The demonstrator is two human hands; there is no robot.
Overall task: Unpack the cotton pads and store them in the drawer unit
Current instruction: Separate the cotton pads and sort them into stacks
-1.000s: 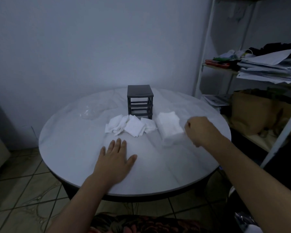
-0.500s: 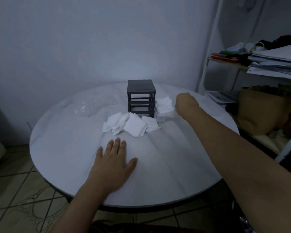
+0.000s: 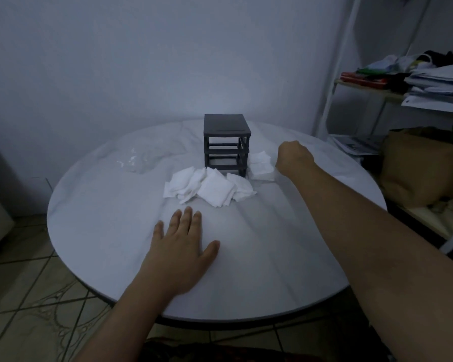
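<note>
1. The loose pads (image 3: 212,189) lie in a rumpled heap on the surface (image 3: 94,210), right against the front foot of the drawer unit (image 3: 226,131). A tidier stack (image 3: 260,165) sits just to the right of the unit.
2. The pads look very light, soft and floppy. A single one would likely sag or fold if lifted by a corner, and the heap would shed pieces if scooped carelessly.
3. The best hold is probably a gentle pinch on a small pile, thumb on top and fingers under, at the middle of an edge. Squaring the pile first should help it slide into a slot flat.
4. The left grip (image 3: 183,246) lies flat on the surface with fingers straight and spread. It holds nothing and is near the heap but apart from it.
5. The right grip (image 3: 293,160) is curled with its back to the camera, at the right edge of the stack. Its fingers are hidden, so I cannot tell whether it pinches the stack or only touches it.
6. The unit looks small and light, so it may skid when pads are pushed in and would be better steadied from the top.
7. A clear wrapper (image 3: 139,163) lies well to the left.
</note>
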